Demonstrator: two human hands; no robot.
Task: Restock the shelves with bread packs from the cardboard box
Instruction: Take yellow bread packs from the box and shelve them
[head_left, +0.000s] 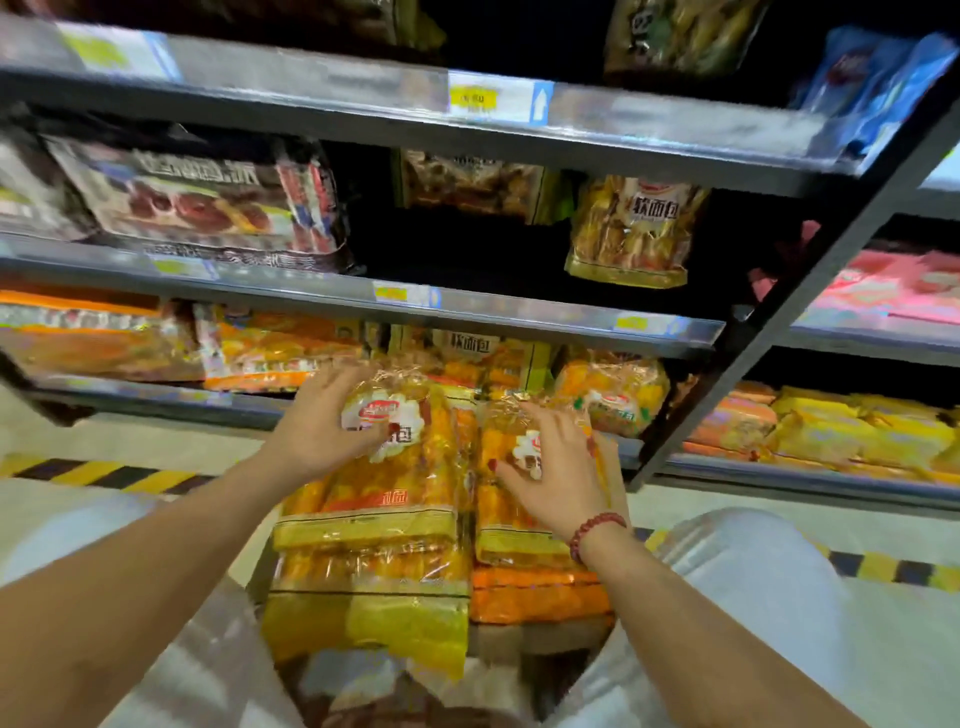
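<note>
- Down low in front of the shelves, a person crouches, with knees in pale trousers on either side of a stack of yellow and orange packs.
- The left grip holds the left bread pack at its upper end. The fingers bend over the top edge and the thumb lies across the red and white label.
- The right grip rests with spread fingers on the face of the right bread pack. Whether it clamps the pack or only touches it, I cannot tell.
- Both packs lie side by side on top of the stack, touching, with their top ends just before the rim of the lowest shelf.
- Orange packs lie under the right bread pack.
- A red bead bracelet circles the right wrist.
- More bread bags fill the lowest shelf, and one yellow bag stands upright on the shelf above, beside a dark gap.
- Price tags sit on the shelf rims.
- A yellow and black stripe runs along the floor below the shelving.
</note>
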